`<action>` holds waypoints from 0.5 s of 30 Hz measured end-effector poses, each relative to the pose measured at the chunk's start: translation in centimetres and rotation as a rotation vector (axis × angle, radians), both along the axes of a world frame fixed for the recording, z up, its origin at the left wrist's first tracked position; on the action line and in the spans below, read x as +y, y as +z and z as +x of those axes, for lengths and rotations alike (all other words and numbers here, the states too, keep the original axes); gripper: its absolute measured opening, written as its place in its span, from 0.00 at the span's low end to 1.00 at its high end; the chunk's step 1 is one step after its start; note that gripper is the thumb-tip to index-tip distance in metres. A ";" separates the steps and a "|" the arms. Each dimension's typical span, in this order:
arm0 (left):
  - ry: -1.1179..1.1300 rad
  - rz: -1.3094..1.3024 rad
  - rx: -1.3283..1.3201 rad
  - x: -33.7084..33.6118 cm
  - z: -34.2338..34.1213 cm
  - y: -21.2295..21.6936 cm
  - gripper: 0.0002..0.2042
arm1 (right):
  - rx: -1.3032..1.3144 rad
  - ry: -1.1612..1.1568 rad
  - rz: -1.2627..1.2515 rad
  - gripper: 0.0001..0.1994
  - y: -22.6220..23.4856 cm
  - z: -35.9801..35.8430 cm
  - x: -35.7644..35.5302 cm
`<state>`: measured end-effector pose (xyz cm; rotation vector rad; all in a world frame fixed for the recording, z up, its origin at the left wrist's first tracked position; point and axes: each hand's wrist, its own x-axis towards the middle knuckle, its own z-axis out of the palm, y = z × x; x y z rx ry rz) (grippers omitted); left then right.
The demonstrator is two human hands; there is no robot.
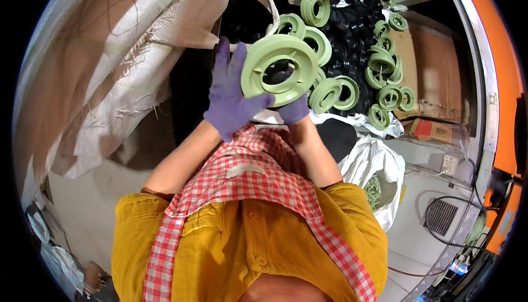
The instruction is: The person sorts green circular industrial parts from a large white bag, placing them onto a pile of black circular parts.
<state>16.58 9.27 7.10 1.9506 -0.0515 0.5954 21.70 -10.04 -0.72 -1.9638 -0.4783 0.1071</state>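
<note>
A pale green plastic ring (256,77) with a wide flange and a round hole is held up in front of me. My left hand (230,90), in a purple glove, grips its left edge, with the thumb along the lower rim. My right hand (295,110), gloved alike, is mostly hidden under the ring's lower right side; its fingers are out of sight. Just beyond the held ring, more green rings (325,94) lie on a heap of small black round parts (352,43).
Several more green rings (389,97) sit along the heap's right side, beside a cardboard box (437,71). On the left hangs a large white woven sack (126,54). A white bag (388,164) with green pieces stands at my right. Cables (428,214) and orange machinery (503,214) are farther right.
</note>
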 end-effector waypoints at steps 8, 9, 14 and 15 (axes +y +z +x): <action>-0.465 -0.072 -0.129 0.7 -1.2 -0.2 0.24 | 0.593 0.104 0.976 0.23 -1.5 -3.2 4.2; -0.439 0.090 -0.100 0.0 -1.9 -0.3 0.29 | 0.763 -0.040 1.213 0.22 -0.6 -3.8 4.7; -0.289 -0.242 0.330 -1.6 -3.2 0.9 0.38 | 0.563 -0.200 0.781 0.19 2.8 -3.1 4.5; -0.260 -0.113 0.261 -1.4 -3.4 0.5 0.38 | 0.716 -0.145 0.852 0.20 5.4 -3.6 4.5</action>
